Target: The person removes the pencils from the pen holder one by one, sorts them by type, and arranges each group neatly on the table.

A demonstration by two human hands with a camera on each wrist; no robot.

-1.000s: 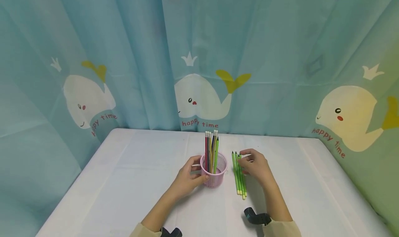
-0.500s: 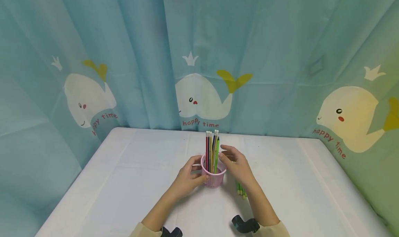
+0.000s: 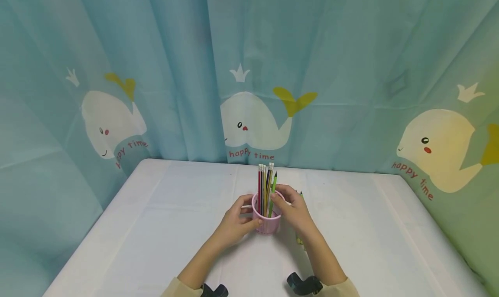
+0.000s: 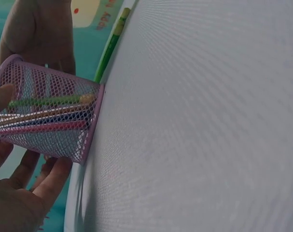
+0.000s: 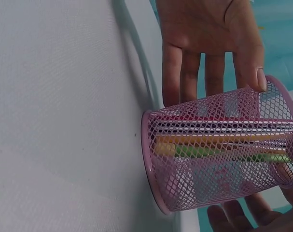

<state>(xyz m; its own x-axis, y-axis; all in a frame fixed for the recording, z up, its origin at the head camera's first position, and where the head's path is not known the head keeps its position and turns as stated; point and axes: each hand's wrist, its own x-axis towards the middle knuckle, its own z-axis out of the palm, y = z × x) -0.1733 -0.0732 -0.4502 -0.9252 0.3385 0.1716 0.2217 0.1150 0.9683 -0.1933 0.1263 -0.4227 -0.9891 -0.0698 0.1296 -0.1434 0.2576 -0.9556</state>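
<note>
A pink mesh pen holder [image 3: 267,225] stands upright on the table; several pencils with white eraser ends [image 3: 260,180] and one green pencil [image 3: 275,181] lean in it. My left hand [image 3: 234,225] grips its left side, thumb at the front near the rim, fingers behind. From the right my right hand [image 3: 297,210] reaches over the rim, its thumb and forefinger pinching the green pencil, whose dark tip points up. Through the mesh in the right wrist view, the pencil's pale yellow end [image 5: 164,149] shows near the bottom. More green pencils [image 3: 300,239] lie right of the holder, largely hidden behind my right hand.
A white-covered table [image 3: 156,227] spreads to both sides. A blue-green curtain [image 3: 343,71] with printed whales hangs behind its far edge. Black wrist devices [image 3: 304,284] sit at both sleeves.
My right hand has moved left from the green pencils on the table to the pen holder. The green pencil in it now leans slightly further right. My left hand keeps its grip.
</note>
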